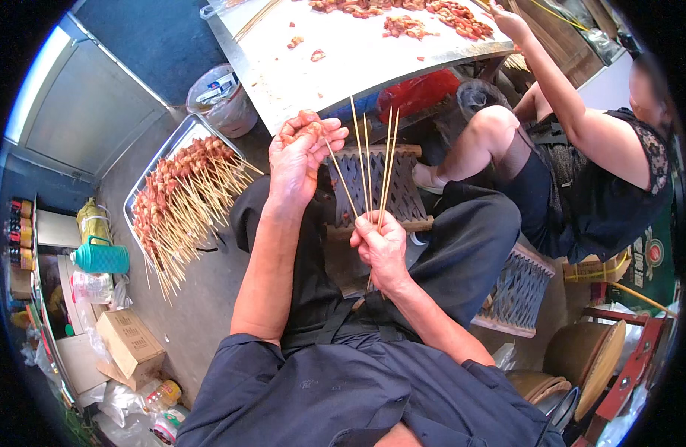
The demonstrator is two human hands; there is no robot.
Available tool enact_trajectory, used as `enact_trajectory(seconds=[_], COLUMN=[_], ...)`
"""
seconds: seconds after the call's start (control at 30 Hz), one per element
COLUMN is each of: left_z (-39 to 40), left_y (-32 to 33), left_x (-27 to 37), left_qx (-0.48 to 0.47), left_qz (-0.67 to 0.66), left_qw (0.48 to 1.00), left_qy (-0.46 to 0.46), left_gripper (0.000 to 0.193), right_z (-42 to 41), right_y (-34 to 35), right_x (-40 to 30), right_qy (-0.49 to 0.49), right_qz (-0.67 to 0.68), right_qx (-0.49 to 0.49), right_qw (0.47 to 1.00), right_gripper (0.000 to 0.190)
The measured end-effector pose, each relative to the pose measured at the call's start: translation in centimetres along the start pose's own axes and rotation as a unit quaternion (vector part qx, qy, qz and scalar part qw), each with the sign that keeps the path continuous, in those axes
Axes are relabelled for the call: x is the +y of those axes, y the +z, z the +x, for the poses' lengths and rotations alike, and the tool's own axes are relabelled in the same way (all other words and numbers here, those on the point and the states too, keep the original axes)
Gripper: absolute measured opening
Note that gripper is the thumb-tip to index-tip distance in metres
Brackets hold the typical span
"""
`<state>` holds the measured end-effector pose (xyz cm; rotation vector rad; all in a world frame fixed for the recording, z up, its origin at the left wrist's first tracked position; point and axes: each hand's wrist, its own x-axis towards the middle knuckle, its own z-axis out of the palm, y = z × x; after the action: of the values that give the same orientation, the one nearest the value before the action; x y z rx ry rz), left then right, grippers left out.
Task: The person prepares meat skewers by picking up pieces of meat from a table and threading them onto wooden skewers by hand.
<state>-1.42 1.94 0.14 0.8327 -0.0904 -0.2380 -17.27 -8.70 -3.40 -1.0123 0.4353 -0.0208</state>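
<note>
My right hand is closed around several bare bamboo skewers that fan upward over my lap. My left hand is raised to their left, fingers curled, with the tip of one skewer at its fingertips; whether it pinches a piece of meat is hidden. Beyond the hands, a white tabletop carries piles of raw cut meat and a few loose scraps. To the left on the floor, a metal tray holds many skewers threaded with meat, their bare ends pointing down and right.
A co-worker's hand reaches over the table's right end; that person sits at the right. A lined bucket stands beyond the tray. A woven stool is between my knees and the table, another stool at the right. Cardboard box lower left.
</note>
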Motion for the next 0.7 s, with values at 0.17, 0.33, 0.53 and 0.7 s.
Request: enact_trajectory(seconds=[0.17, 0.33, 0.53, 0.7], left_z=[-0.1, -0.1, -0.3, -0.4], left_y=[0.1, -0.2, -0.2, 0.0], left_x=[-0.4, -0.4, -1.1, -1.0], left_qx=[-0.021, -0.033, -0.067, -0.080], left_qz=[0.020, 0.029, 0.051, 0.065], left_qw=[0.999, 0.999, 0.995, 0.993], left_qy=[-0.014, -0.032, -0.053, -0.062], left_gripper=[0.012, 0.014, 0.019, 0.022], right_z=[0.0, 0.0, -0.2, -0.1], right_y=[0.1, 0.0, 0.3, 0.3], right_x=[0.2, 0.4, 0.1, 0.2], right_qy=[-0.004, -0.010, -0.012, -0.006], right_qz=[0.004, 0.000, 0.016, 0.028], right_qx=[0.002, 0.003, 0.021, 0.020], right_qw=[1.000, 1.000, 1.000, 0.999], right_gripper=[0.014, 0.014, 0.014, 0.013])
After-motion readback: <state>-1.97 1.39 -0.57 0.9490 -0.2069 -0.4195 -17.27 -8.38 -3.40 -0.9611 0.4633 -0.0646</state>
